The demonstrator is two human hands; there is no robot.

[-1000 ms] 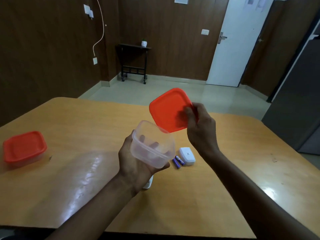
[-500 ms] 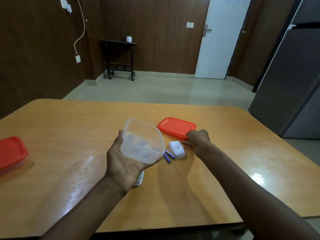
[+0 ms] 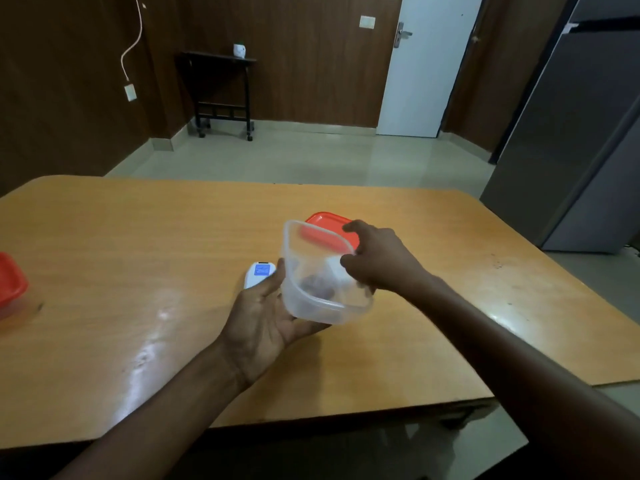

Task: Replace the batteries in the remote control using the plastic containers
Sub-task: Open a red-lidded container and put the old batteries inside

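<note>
My left hand [image 3: 263,317] holds a clear plastic container [image 3: 322,271] from below, tilted toward me above the table. My right hand [image 3: 377,261] is at the container's far right rim, index finger and thumb apart and the other fingers curled. Motion blur hides whether it holds anything. Dark blurred shapes and a white patch show through the container's wall. The white remote control [image 3: 260,271] with a blue label lies on the table just behind my left thumb. An orange lid [image 3: 329,220] lies flat on the table behind the container.
A second container with an orange lid [image 3: 10,282] sits at the table's [image 3: 138,254] far left edge. A grey refrigerator [image 3: 571,133] stands to the right, beyond the table. A white door and a small black side table are at the back wall.
My right hand laid the orange lid on the table, then came back to the container's rim. My left hand tilted the container and shifted right, uncovering the remote.
</note>
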